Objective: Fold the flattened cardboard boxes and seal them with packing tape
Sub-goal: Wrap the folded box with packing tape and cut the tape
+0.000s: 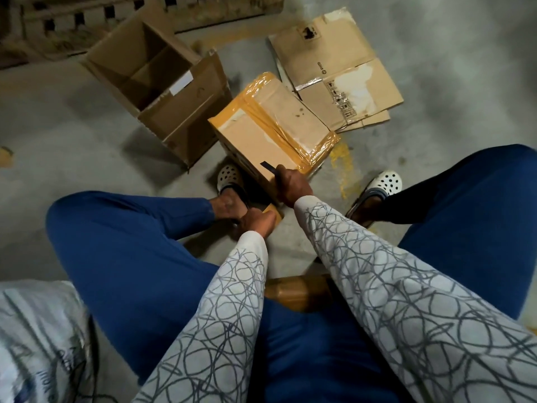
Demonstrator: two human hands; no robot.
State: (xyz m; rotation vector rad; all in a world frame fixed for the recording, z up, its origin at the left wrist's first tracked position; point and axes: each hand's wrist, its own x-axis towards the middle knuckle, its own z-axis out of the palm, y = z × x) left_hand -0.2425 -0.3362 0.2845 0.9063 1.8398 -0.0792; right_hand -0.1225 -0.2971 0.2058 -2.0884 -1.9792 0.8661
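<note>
A folded cardboard box (273, 126) sealed with yellow-brown packing tape stands on the floor between my feet. My right hand (292, 186) grips a dark-bladed cutter (268, 167) at the box's near edge, blade over the top face. My left hand (255, 223) is lower, at the box's near bottom corner, fingers curled on a strip of tape (274, 217); what else it holds is hidden. A roll of brown tape (293, 292) lies low between my knees, partly hidden by my arms.
An open, unsealed cardboard box (157, 82) stands to the left. Flattened cardboard boxes (337, 74) lie stacked on the concrete floor to the right. A wooden pallet (72, 21) lies at the back. My legs in blue trousers flank the work spot.
</note>
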